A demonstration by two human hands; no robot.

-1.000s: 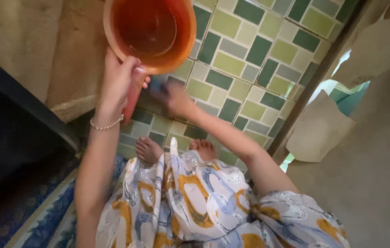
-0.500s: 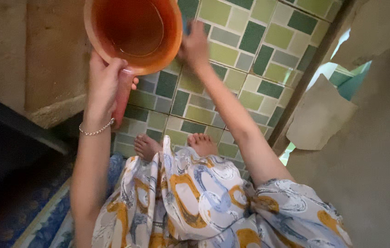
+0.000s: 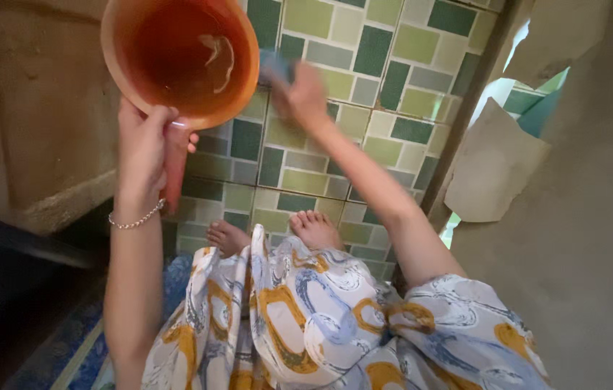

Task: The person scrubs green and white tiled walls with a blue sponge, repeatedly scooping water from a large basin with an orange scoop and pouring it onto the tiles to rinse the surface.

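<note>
Our left hand [image 3: 146,141] gripping the orange scoop [image 3: 180,58] by its handle, water inside, our right hand [image 3: 305,94] closed on a blurred blue scrubber [image 3: 275,67] against the tiled floor [image 3: 386,79], wall edge close left, open tiles right

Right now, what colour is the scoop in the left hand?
Orange, handle included: the scoop shows best in the head view.

From my feed: green and cream tiled floor [image 3: 386,79], bare feet [image 3: 313,230] on it, patterned blue-orange dress [image 3: 321,318], a beaded bracelet [image 3: 133,219], rough plaster wall [image 3: 581,238] with torn paper [image 3: 494,166].
</note>
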